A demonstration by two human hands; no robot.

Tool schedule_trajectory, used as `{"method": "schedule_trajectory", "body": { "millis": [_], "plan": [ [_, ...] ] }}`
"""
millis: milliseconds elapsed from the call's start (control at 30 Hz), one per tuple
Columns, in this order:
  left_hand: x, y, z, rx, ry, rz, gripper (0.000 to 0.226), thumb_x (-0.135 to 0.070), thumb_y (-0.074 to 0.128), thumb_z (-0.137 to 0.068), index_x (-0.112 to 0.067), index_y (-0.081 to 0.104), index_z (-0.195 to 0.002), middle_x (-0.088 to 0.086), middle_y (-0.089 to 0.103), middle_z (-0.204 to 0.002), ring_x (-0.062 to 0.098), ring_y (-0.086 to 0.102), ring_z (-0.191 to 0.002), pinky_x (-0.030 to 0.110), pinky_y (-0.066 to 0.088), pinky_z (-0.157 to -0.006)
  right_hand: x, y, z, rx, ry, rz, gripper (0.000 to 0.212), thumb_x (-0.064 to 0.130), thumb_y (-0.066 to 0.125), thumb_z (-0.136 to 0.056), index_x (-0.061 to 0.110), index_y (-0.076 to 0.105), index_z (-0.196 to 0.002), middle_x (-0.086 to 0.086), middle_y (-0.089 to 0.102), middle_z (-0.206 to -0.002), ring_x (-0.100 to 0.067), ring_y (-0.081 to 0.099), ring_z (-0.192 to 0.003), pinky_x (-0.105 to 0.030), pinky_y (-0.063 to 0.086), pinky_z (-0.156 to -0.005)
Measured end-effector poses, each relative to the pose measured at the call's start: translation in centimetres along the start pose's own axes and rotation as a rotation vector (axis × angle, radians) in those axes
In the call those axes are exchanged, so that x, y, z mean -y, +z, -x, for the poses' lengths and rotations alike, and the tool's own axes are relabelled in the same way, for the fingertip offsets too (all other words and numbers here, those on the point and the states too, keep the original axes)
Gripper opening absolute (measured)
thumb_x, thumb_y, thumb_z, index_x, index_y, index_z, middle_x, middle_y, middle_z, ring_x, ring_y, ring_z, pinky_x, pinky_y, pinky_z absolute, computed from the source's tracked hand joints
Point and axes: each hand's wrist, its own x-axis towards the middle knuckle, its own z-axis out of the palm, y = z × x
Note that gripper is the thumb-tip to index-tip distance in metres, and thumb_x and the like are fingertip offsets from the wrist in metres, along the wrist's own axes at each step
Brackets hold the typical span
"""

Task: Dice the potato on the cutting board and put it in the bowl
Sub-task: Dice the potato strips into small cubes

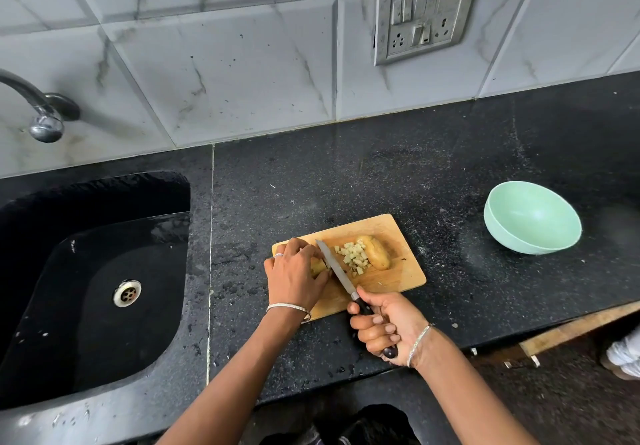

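**Operator:** Where is the potato?

**Guide:** In three lots, all on the cutting board. A potato piece sits at the board's left end under your left hand. Your fingers curl over it and pin it down. A heap of small cubes lies mid-board, touching an uncut potato half just to its right, skin side up.

**Operator:** And the knife?

**Guide:** Your right hand is wrapped tight round the dark handle of the knife. The blade runs up and left across the board and rests against the held piece, just beside your left fingertips — the tip points toward the board's far edge.

**Operator:** The bowl?

**Guide:** The green bowl stands mouth up on the black counter — to the right of the board and well apart from it.

**Operator:** What else is around?

**Guide:** A black sink with a metal drain is set into the counter at your left, and a tap hangs over its far side. Marbled wall tiles back the counter and carry a switch plate above the board. Each of your wrists wears a thin bracelet.
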Motion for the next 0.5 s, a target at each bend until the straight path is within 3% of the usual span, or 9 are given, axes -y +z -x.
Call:
{"method": "schedule_trajectory", "body": {
  "millis": [500],
  "plan": [
    [-0.5, -0.5, -0.7, 0.025, -0.036, -0.003, 0.029, -0.051, 0.067, -0.073, -0.034, 0.065, -0.096, -0.008, 0.055, -0.112, 0.024, 0.047, -0.109, 0.038, 0.036, -0.086, 0.1, 0.5, 2.5, -0.121, -0.056, 0.215, 0.037, 0.04, 0.05, -0.094, 0.007, 0.059, -0.079, 0.003, 0.026, -0.052, -0.004, 0.019, -0.032, -0.013, 0.014, -0.029]
  ]
}}
